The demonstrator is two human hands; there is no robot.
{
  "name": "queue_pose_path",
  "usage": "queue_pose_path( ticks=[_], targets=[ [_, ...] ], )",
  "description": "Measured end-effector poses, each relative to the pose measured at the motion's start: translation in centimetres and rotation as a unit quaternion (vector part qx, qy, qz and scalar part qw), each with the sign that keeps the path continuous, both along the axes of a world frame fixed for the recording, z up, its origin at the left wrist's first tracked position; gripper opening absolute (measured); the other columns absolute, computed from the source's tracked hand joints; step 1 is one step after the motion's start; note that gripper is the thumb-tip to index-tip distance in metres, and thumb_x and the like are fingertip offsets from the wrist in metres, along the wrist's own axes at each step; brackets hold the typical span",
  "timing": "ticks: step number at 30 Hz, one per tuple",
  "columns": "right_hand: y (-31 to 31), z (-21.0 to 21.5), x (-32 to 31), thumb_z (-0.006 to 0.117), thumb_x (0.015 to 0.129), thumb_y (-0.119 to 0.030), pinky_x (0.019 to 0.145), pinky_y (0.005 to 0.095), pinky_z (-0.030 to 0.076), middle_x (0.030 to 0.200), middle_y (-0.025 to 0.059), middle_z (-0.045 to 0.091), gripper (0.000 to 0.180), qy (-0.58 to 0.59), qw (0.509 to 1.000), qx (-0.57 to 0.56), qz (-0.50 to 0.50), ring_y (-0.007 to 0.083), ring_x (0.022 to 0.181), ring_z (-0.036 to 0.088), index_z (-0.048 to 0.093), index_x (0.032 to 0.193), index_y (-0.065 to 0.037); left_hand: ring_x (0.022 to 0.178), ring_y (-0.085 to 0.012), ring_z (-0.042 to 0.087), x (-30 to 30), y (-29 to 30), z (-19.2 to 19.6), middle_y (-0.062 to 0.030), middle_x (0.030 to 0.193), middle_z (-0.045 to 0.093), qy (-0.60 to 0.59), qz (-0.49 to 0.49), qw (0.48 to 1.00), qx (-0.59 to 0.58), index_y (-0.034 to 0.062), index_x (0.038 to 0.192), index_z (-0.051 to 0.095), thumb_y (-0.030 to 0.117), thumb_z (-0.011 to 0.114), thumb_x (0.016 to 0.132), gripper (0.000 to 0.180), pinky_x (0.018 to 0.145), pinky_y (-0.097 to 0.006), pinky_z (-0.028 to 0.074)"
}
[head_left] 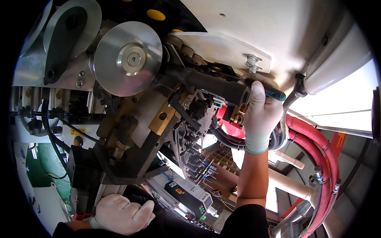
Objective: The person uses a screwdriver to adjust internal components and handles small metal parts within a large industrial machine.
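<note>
My right hand (260, 115), in a white knit glove, is raised at the right of the machine head. Its fingers are closed round a tool with a black and teal handle (276, 93), which looks like a screwdriver. The tool's front end points left and is lost among dark parts beside a thick black cylinder (216, 85). My left hand (122, 214), gloved too, is low at the left with its fingers curled, by a grey metal bar (104, 191) under the dark machine block. What lies inside those fingers is hidden.
A large shiny metal disc (107, 59) stands left of the cylinder. A clear plate (222, 49) is bolted above my right hand. Thick red hoses (327, 166) curve down at the right. Below sits a black control box (188, 198) with buttons and a small screen.
</note>
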State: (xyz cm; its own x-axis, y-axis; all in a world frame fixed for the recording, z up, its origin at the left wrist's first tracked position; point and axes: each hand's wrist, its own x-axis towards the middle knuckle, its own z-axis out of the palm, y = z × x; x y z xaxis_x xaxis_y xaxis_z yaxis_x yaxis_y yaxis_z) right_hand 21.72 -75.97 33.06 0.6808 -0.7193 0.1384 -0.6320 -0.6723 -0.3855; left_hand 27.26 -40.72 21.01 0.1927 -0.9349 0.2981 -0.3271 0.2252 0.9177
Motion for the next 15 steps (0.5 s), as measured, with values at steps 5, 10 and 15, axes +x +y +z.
queue_pose_path(
  ticks=[5, 10, 15],
  targets=[
    [0.0, 0.7, 0.6, 0.066, 0.103, -0.014, 0.068, 0.0252, 0.052, 0.086, 0.0081, 0.075, 0.018, 0.109, 0.994, -0.029, -0.005, 0.0081, 0.076, 0.066, 0.069, 0.109, 0.003, 0.046, -0.0132, 0.055, 0.6, 0.2, 0.2, 0.0045, 0.055, 0.043, 0.016, -0.036, 0.999, 0.028, 0.0120, 0.097, 0.075, 0.027, 0.079, 0.066, 0.035, 0.046, -0.030, 0.046],
    [-0.7, 0.4, 0.6, 0.072, 0.099, -0.020, 0.067, 0.0310, 0.054, 0.077, 0.0115, 0.073, 0.021, 0.175, 0.984, -0.036, -0.018, 0.0179, 0.068, 0.069, 0.071, 0.104, 0.001, 0.048, -0.0132, 0.055, 0.6, 0.2, 0.3, 0.0043, 0.056, 0.044, 0.010, -0.035, 0.999, 0.029, 0.0124, 0.097, 0.075, 0.025, 0.079, 0.066, 0.034, 0.047, -0.029, 0.046],
    [-0.3, 0.6, 1.7, 0.072, 0.098, -0.023, 0.068, 0.0333, 0.056, 0.077, 0.0156, 0.073, 0.024, 0.218, 0.964, -0.145, 0.054, 0.0237, 0.070, 0.073, 0.072, 0.103, 0.000, 0.045, -0.0112, 0.050, 0.4, 0.0, 0.0, 0.0048, 0.056, 0.041, 0.027, -0.016, 0.999, 0.011, 0.0113, 0.101, 0.075, 0.028, 0.076, 0.080, 0.026, 0.045, -0.028, 0.043]
  ],
)
